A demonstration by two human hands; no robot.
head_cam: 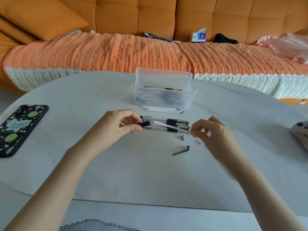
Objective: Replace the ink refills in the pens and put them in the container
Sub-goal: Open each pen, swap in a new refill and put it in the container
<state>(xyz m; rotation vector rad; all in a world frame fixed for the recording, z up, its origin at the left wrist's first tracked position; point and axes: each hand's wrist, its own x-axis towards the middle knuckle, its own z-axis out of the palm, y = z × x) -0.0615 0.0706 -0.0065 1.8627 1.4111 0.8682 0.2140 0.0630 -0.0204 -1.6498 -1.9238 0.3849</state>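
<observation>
The refill (168, 126), a thin white tube, slants above the counter (150, 172) between the two hands, one end in the mouth of a pen barrel (144, 124) and the other at the person's right fingertips. The left hand (120, 125) grips the barrel at its black grip section, fingers curled round it. The right hand (214, 133) pinches the refill's far end between thumb and forefinger.

The step in hand looks like the swap itself, though one picture cannot show whether the refill is coming out or going in. Just under the refill lies a bunch of pens (177, 121) that probably wait their turn. A metal tip (183, 137) and a black cap (181, 150) lie loose near the right hand, apart from each other — most likely this pen's own parts.

Beyond the pens a row of spare refills (163, 109) lies against the front of the clear ribbed container (163, 95), which already holds a few pens. Next the refill must travel straight along the barrel — then the tip goes on, the cap goes on and the pen goes into the container. A phone (20, 129) lies far left.
</observation>
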